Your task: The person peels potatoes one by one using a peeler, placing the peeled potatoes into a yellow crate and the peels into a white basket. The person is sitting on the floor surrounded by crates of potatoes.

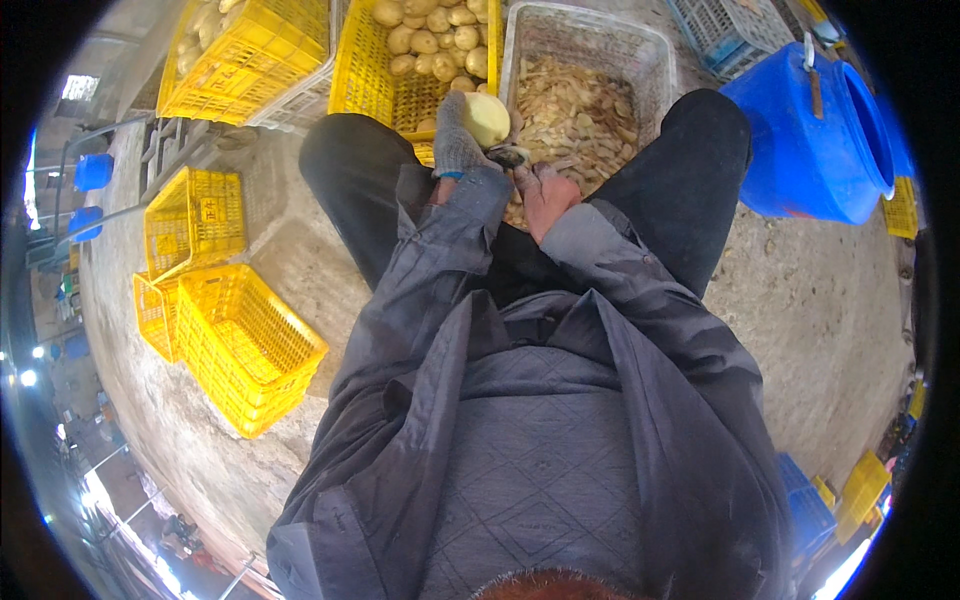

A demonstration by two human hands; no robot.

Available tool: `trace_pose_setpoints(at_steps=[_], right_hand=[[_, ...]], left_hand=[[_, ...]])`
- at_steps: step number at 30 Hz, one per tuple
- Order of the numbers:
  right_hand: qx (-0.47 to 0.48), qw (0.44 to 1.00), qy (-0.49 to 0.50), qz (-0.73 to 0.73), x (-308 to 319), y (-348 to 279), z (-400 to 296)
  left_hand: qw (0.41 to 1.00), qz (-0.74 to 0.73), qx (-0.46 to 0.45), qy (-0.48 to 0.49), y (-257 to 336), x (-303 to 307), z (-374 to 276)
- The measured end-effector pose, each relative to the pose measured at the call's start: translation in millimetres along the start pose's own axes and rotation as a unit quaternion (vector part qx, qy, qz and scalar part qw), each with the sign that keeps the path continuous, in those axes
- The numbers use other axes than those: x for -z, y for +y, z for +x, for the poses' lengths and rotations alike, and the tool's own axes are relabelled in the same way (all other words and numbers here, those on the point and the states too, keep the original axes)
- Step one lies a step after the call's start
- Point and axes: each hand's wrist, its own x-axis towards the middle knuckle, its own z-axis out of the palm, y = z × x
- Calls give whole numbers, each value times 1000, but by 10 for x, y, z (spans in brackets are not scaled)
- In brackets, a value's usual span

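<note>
My left hand [454, 139], in a grey knitted glove, grips a large pale potato [487, 120] whose visible side is peeled. Close below it, my bare right hand [547, 196] is closed around a small dark hand tool [508, 155], partly hidden by the fingers; its exact kind is hard to make out. Both hands are between my knees, over the near edge of a whitish plastic crate [667, 71]. Potato peelings [574, 124] cover the bottom of that crate. Left of it, a yellow plastic crate [360, 86] contains many potatoes [424, 41].
Another loaded yellow crate [277, 64] stands at the far left. Yellow crates [247, 352] rest on the concrete floor [300, 277] to my left. A blue plastic barrel [787, 142] lies tilted beyond my right knee, near a grey-blue crate [731, 34].
</note>
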Motion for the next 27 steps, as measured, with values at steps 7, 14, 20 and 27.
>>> trace_pose_setpoints(at_steps=[7,14,20,27], right_hand=[[-57,982,12,181,208,-82,32],[-98,948,3,301,210,117,418],[-70,955,-78,278,327,-44,687],[17,960,36,277,69,112,139]], left_hand=[[999,-10,-29,-24,144,-169,-201],[988,83,-38,-122,79,-88,-181],[993,22,30,-116,78,-105,-49],[1000,21,-11,-10,24,153,90]])
